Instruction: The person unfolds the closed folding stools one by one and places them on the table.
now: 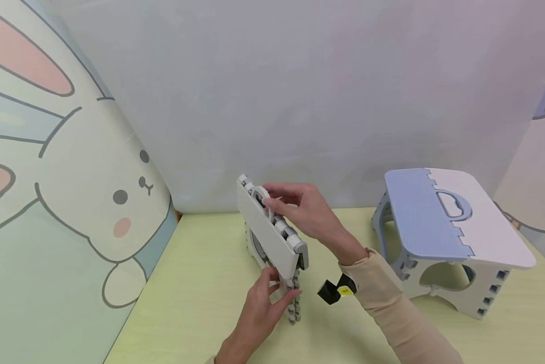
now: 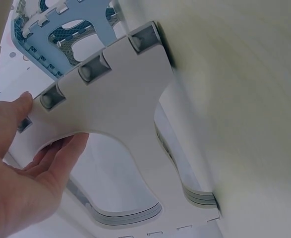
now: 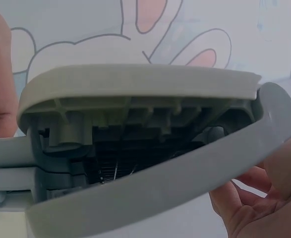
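A white-and-grey folding stool stands half folded on its edge on the pale green tabletop. Its top is bent into two halves, with a narrow wedge-shaped gap between the panels in the right wrist view. The right hand holds the carrying handle at the upper edge between thumb and fingers. Lower down, the left hand grips the near leg panel. Its thumb lies on the hinged edge, and the fingers reach into the cutout, their tips partly hidden behind the panel.
A blue-and-white folding stool stands unfolded on the right of the tabletop. Behind is a grey-white wall sheet. A rabbit-printed panel borders the left side. A black device sits by the right wrist.
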Motion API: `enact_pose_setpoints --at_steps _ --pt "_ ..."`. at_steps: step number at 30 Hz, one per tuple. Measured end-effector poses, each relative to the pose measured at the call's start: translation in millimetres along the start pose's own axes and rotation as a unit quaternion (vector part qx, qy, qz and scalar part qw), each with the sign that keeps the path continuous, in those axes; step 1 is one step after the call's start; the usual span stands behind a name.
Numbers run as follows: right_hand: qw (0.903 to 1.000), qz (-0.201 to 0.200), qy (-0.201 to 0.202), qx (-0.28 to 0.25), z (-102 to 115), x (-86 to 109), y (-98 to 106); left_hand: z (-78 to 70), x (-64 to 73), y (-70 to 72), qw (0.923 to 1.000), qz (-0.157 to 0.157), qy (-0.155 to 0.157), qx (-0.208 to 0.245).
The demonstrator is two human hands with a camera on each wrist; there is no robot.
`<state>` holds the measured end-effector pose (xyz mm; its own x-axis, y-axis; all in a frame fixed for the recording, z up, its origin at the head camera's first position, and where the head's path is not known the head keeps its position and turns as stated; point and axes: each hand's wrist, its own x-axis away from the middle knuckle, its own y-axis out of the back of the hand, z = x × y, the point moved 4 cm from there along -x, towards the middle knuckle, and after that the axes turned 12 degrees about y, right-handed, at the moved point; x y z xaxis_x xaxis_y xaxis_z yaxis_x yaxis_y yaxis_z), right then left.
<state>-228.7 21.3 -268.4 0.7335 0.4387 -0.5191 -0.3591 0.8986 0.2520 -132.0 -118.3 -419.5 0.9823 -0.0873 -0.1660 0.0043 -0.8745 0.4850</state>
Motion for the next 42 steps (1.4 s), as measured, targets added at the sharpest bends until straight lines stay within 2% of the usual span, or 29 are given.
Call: enact_pose_setpoints --at_steps 20,42 --pt "0.9998 0.013 0.012 -0.007 4 -0.9 -8 0.2 -0.7 -3.8 0.9998 0.002 -0.002 0.021" --pt "0.9992 0.035 0.007 -0.016 5 -1.3 -18 0.2 -0.1 -4.0 0.9981 0.021 0.046 0.034"
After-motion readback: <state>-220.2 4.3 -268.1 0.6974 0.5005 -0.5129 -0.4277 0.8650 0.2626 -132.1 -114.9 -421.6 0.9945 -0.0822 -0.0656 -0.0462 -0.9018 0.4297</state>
